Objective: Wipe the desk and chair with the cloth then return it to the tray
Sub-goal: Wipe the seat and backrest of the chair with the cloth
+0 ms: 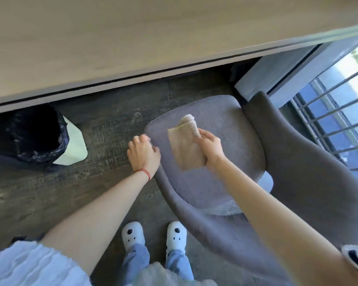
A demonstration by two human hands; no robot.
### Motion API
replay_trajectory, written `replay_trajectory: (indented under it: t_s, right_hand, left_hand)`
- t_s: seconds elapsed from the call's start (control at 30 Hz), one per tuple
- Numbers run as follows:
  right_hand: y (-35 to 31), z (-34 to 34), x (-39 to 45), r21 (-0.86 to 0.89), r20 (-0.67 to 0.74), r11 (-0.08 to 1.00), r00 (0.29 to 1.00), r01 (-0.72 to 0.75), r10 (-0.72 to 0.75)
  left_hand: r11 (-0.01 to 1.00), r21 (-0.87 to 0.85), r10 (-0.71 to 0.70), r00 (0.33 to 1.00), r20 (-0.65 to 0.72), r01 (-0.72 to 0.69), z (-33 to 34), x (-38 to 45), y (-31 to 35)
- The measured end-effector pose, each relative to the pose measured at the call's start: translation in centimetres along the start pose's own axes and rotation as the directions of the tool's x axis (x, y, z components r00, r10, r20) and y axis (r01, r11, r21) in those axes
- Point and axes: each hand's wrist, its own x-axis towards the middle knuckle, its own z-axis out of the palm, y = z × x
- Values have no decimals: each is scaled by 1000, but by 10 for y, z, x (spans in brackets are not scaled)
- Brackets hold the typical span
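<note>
A grey upholstered chair [232,124] stands on the floor in front of the wooden desk [132,38], its seat facing up and its curved back to the right. My right hand [210,146] grips a beige cloth [184,149] that hangs over the seat's middle; one end is bunched above my fingers. My left hand [143,154] holds the seat's left front edge, fingers curled around it. No tray is in view.
A white bin with a black liner [41,137] stands under the desk at the left. Dark wood-look floor [112,124] lies between bin and chair. A window with metal railing [339,120] is at the right. My feet in white shoes [153,236] stand beside the chair.
</note>
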Motion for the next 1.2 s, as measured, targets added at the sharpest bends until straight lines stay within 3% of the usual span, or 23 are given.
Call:
replay_trajectory:
  t_s: [0.1,0.17,0.27,0.43,0.53,0.6,0.67,0.77,0.9,1.07,1.2]
  right_hand:
    - [-27,-36,-59,40,-68,999,997,24,-21]
    - [-37,-62,-99,58,-132,996,989,68,-59]
    - [-42,-103,-162,127,-264,983,960,134,-97]
    - [-18,-166,-263,303,-561,906,824,295,-81]
    - [20,-196,-306,407,-681,845,732,348,26]
    - [54,-210,-321,482,-735,774,670,411,101]
    - [93,-219,-322,544,-768,701,609,460,197]
    - [152,-221,-309,628,-758,593,570,504,318]
    - [210,-207,-285,693,-715,502,587,518,381]
    - [230,-176,-258,696,-709,498,604,517,364]
    - [198,-161,-241,527,-826,612,524,590,206]
  left_hand:
    - [982,-96,167,985,35,-163,-30,-57,27]
    - [939,-289,226,968,112,-186,-43,-92,50]
    - [869,-428,378,892,249,-249,-56,-138,82]
    - [757,-515,640,615,460,-402,-62,-215,118]
    - [737,-377,645,416,641,-561,-46,-250,119]
    - [658,-214,601,332,727,-722,-28,-265,114]
    - [521,-63,626,331,706,-851,-8,-272,110]
    - [386,-6,780,323,536,-922,13,-271,110]
    - [220,-63,919,185,349,-973,28,-261,104]
    - [159,-57,947,136,290,-986,35,-257,101]
    - [165,-67,948,139,287,-984,35,-258,101]
